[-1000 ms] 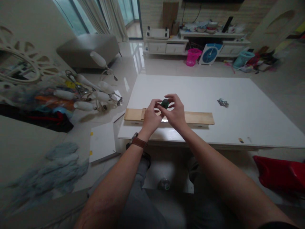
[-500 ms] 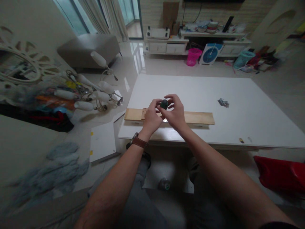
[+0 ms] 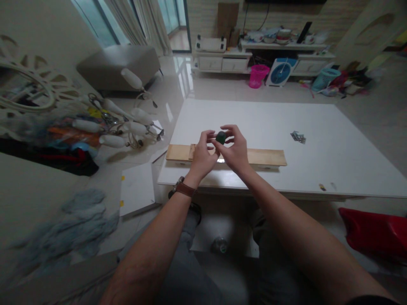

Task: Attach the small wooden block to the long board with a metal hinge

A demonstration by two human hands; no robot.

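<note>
R hand [image 3: 235, 150]: thumb + fingertips pinched narrow on a small dk green ball [image 3: 220, 138].
L hand [image 3: 203, 152]: fingers curled, tips at the ball's left side; can't tell if they grip or just touch.
Ball: up betw. both hands, above the table, a touch farther right than ½ sec ago; R hand shifts slightly w/ it.
Plank [image 3: 267, 156]: wood, flat under both hands, ends sticking out L + R; same spot as before.
Table [image 3: 254, 118]: white, below + beyond the hands.
Metal bits [image 3: 298, 137]: small pile on the table, well right of R hand, unmoved.
Watch [image 3: 185, 187]: brown strap, on wrist just below L hand.
Basket [image 3: 258, 76]: pink, on floor far past R hand, next to blue-wht fan [image 3: 281, 72]; both as before.
</note>
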